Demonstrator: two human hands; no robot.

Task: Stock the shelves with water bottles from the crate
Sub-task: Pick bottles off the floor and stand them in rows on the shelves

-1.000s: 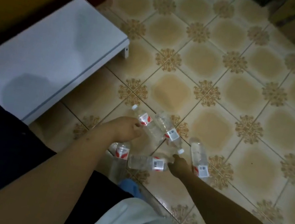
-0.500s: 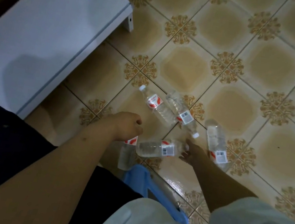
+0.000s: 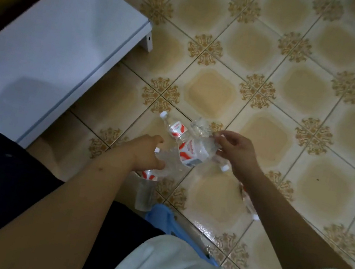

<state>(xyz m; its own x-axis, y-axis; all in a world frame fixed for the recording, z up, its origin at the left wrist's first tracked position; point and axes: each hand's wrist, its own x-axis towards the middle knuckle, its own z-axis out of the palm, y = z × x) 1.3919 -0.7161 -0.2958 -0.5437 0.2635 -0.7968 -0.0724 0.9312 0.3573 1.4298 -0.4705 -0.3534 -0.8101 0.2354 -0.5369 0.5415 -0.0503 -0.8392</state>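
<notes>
On the tiled floor (image 3: 214, 91) near the person's legs, several clear water bottles with red-and-white labels are lying scattered. In the head view, the right hand (image 3: 237, 150) is gripping the base end of one bottle (image 3: 192, 154), fingers and thumb curled round it, and is holding it above the floor. The left hand (image 3: 147, 153) is closing round the neck end of that same bottle, fingers curled on the clear plastic beside the cap. Just far of it, a second bottle (image 3: 174, 128) is lying on the tiles, cap pointing far left, and a third bottle (image 3: 201, 126) is lying beside it, partly hidden. Another bottle (image 3: 146, 190) is lying under the left wrist, and one more bottle (image 3: 248, 203) is showing under the right forearm. A white shelf (image 3: 57, 44) is sitting low at the left, well apart from the bottles. A blue object (image 3: 171, 222) is lying near the knees.
</notes>
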